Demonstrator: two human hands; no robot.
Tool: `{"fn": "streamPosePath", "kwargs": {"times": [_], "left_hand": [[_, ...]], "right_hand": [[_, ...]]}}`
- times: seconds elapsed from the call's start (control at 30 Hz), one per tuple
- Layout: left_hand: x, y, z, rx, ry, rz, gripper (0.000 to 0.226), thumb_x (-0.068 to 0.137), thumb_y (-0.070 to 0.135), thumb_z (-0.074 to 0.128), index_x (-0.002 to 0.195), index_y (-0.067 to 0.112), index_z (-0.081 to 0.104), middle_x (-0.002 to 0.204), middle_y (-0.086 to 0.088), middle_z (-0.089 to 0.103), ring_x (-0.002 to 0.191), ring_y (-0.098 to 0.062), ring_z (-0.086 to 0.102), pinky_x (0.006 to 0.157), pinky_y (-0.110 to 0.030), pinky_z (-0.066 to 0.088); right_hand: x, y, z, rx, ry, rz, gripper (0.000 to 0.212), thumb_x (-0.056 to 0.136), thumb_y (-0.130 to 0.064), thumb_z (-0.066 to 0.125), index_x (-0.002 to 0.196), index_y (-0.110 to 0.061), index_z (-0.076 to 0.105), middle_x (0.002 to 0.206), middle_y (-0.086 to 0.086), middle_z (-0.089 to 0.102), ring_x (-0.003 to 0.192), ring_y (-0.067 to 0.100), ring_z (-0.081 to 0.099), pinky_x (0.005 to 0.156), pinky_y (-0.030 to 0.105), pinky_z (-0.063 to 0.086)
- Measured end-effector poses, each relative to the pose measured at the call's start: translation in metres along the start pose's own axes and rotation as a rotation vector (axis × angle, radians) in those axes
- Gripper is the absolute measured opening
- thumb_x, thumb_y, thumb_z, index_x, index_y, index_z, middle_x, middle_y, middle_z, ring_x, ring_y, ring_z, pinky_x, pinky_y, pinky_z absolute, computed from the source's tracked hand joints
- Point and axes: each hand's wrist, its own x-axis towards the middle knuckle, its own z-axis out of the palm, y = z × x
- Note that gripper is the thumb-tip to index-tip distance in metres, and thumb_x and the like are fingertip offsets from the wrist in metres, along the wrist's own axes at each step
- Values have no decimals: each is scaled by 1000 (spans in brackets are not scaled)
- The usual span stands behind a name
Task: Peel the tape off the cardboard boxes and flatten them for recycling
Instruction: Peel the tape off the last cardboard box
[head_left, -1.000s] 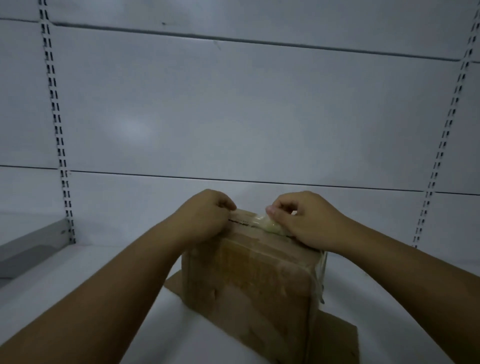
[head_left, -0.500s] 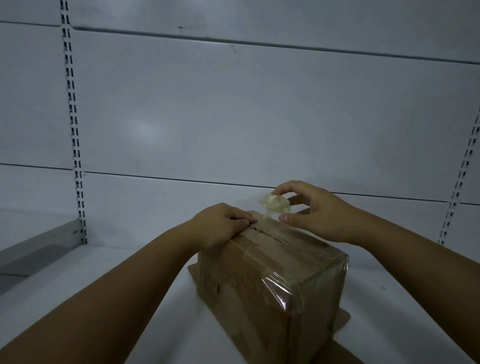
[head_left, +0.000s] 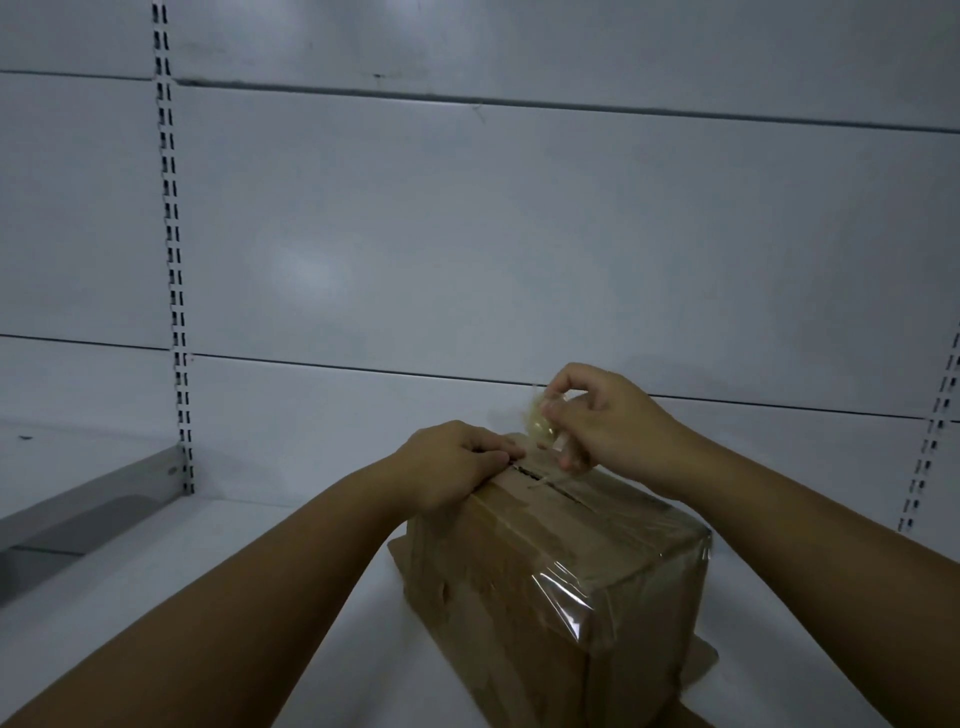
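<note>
A brown cardboard box stands on a white shelf, wrapped in clear tape that shines at its near right corner. My left hand presses down on the far left top edge of the box, fingers curled beside the open seam. My right hand hovers just above the far end of the box and pinches a crumpled wad of yellowish clear tape. A thin strand runs from the wad down to the seam.
A flat piece of cardboard lies under the box. The white shelf surface stretches left and right. A white back panel with slotted uprights rises behind. A grey bracket juts out at the left.
My right hand has lifted off the box top, pulling the tape up into a wad above the seam. My left hand stays pressed on the box. The view has shifted right.
</note>
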Motion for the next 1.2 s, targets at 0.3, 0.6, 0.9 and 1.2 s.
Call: {"fn": "streamPosePath", "kwargs": {"times": [0.3,0.6,0.9,1.2], "left_hand": [[0,-2,1,17,21,-23,30,98,35,45,121,31,64,131,9,59,117,-12,51,107,-36,36],[-3,2,2,60,35,-7,31,99,32,42,119,29,65,128,7,60,114,-12,52,105,-36,37],[-4,2,2,66,32,-15,32,99,32,40,122,29,63,130,7,58,116,-13,51,105,-36,37],[1,0,2,76,25,3,31,98,34,43,123,34,62,137,13,53,124,-8,46,110,-34,30]], "right_hand": [[1,-14,-5,-274,-99,-63,30,95,-11,40,96,-25,66,88,-11,60,77,8,62,87,42,53],[0,-14,-20,-618,-405,-100,64,78,-8,67,127,-45,50,129,-22,49,98,-2,54,87,19,49],[1,4,-7,-753,-218,-267,38,88,-20,62,116,-39,45,126,-12,48,100,8,54,85,29,46],[1,14,-26,-598,-195,-204,18,96,-26,50,109,-30,62,103,-22,59,98,1,57,86,27,49]]}}
